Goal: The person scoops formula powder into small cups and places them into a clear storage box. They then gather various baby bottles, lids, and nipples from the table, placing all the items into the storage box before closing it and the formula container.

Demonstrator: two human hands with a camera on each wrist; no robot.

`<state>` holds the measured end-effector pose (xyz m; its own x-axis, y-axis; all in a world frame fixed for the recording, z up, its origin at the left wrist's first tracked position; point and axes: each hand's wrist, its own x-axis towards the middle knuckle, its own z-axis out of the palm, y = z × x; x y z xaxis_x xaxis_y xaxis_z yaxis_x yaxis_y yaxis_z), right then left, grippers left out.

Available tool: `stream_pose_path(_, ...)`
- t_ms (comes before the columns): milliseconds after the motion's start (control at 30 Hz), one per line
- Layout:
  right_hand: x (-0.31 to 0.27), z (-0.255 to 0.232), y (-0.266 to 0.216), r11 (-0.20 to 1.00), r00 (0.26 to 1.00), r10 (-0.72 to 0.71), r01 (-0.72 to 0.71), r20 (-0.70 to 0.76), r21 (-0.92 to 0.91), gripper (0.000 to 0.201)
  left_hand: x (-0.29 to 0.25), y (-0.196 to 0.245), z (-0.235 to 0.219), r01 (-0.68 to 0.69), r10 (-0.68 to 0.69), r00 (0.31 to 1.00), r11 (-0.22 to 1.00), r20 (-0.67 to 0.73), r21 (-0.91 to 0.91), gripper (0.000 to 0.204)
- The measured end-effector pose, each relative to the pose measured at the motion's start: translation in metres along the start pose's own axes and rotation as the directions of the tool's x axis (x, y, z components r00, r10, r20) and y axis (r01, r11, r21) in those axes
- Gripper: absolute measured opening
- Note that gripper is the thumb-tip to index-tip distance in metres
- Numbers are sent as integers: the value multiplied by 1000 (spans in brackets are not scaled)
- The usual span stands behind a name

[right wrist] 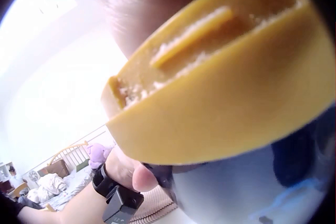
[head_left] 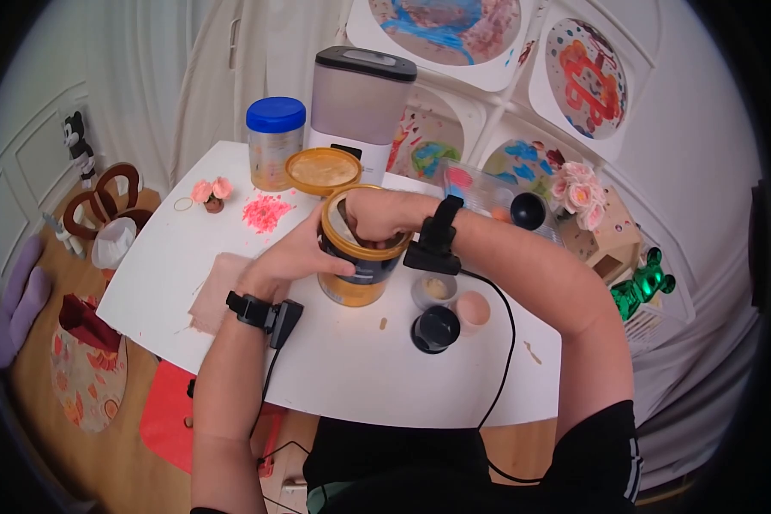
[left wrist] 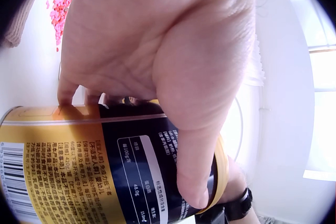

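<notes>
A gold-and-dark-blue powder can (head_left: 351,289) stands on the white table, its gold lid (head_left: 324,170) flipped up behind the rim. My left hand (head_left: 293,250) grips the can from the left, thumb along the label near the rim and fingers around the far side. From the right, my right hand (head_left: 377,216) reaches down through the opening, with its fingers hidden inside. Pale powder clings to the ledge of the yellow rim (right wrist: 220,103) in the right wrist view. Just right of the can are a pale cup (head_left: 433,289) with something cream-coloured inside, a pink cup (head_left: 472,312) and a black cup (head_left: 437,329).
Behind the can stand a blue-lidded jar (head_left: 274,154) and a tall dispenser (head_left: 362,98). Pink bits (head_left: 265,212), a small potted flower (head_left: 213,194) and a beige cloth (head_left: 217,295) lie to the left. A cable (head_left: 510,343) hangs from the right wrist across the table.
</notes>
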<state>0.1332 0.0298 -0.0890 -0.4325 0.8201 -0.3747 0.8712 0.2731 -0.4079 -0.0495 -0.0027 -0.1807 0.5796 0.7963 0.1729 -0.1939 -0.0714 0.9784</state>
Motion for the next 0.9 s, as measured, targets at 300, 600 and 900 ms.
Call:
stream_pose_path(300,8,-5,11,967,995,14,-37,94,250,20,2,-2,-1,-9,9,1000,1000,5,3,121)
stream_pose_path(600,-7,-12,10,891,997,72,-76,24,448,22,2,-3,0,22,-22,1000,1000,-13,0,122)
stream_pose_path(900,-25,-30,20,830,996,80,-42,-44,556,22,1,0,2,35,-34,999,999,-13,26,121)
